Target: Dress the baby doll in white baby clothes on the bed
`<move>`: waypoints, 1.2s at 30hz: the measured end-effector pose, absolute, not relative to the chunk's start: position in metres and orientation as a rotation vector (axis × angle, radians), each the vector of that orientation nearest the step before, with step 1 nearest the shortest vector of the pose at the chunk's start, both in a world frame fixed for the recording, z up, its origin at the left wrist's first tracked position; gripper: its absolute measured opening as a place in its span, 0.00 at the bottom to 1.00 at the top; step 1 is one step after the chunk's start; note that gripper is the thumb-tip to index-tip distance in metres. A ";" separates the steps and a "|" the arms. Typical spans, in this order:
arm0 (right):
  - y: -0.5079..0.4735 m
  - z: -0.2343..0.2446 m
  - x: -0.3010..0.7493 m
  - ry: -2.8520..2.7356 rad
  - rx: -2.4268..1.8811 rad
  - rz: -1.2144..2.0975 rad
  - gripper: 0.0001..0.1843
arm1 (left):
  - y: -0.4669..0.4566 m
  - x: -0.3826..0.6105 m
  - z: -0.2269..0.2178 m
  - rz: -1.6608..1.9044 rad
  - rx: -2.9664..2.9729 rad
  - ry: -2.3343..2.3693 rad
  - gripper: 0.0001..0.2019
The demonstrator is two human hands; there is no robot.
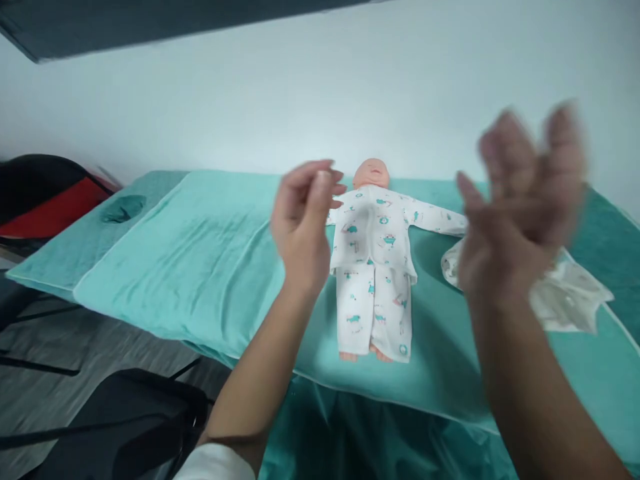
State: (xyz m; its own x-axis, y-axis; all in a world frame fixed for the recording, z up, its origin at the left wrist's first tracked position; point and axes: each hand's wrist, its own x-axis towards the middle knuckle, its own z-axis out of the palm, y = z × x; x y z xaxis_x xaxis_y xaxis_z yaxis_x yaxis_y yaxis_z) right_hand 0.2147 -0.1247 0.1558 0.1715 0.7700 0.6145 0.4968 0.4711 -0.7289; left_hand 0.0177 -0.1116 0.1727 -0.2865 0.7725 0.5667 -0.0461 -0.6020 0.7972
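A baby doll (371, 172) lies on its back on a teal-covered bed, dressed in a white patterned top (371, 223) and matching trousers (356, 313). Its bare feet poke out below the trouser legs. My left hand (305, 223) is raised at the doll's left edge in view, fingers loosely curled with gaps between them and nothing visible in them. Over to the right, my right hand (520, 213) is lifted with fingers spread, blurred by motion and holding nothing. Behind it lies a white patterned cloth (573, 293), partly hidden by the hand and wrist.
The teal bed cover (200, 253) is rumpled in places, and a hole (123, 209) shows at the bed's left end. A black chair (135, 420) stands at the front left, a black and red chair (50, 193) farther back. A white wall (240, 107) runs behind.
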 end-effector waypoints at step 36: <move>0.022 0.060 0.196 -1.678 -1.258 0.654 0.23 | 0.050 0.042 0.054 1.179 2.024 1.261 0.18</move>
State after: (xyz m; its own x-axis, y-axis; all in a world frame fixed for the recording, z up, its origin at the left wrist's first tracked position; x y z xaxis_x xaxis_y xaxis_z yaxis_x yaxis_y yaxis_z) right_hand 0.1958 0.0219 0.0598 -0.0658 0.9351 0.3482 0.4524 0.3390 -0.8249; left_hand 0.0419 0.0500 0.0541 0.2058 0.8853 0.4170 0.4751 -0.4629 0.7483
